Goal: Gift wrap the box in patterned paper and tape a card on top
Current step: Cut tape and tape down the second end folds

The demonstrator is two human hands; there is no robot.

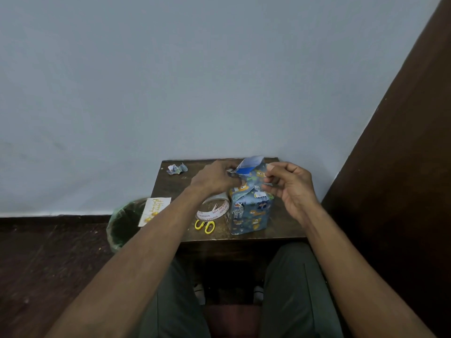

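A box [251, 211] wrapped in blue animal-patterned paper stands upright on the small dark wooden table [170, 186]. Its top end is open, with loose paper flaps [251, 164] sticking up. My left hand [214, 179] pinches the flap on the left side of the top. My right hand [290, 184] pinches the paper on the right side. A white birthday card [153, 211] with gold print lies at the table's left edge, partly over the bin. A roll of clear tape [213, 209] lies left of the box.
Yellow-handled scissors [205, 226] lie in front of the tape. A crumpled paper scrap [177, 169] sits at the table's far left corner. A green-lined waste bin [124, 225] stands on the floor to the left. A wall is right behind the table, a dark panel [402, 142] at the right.
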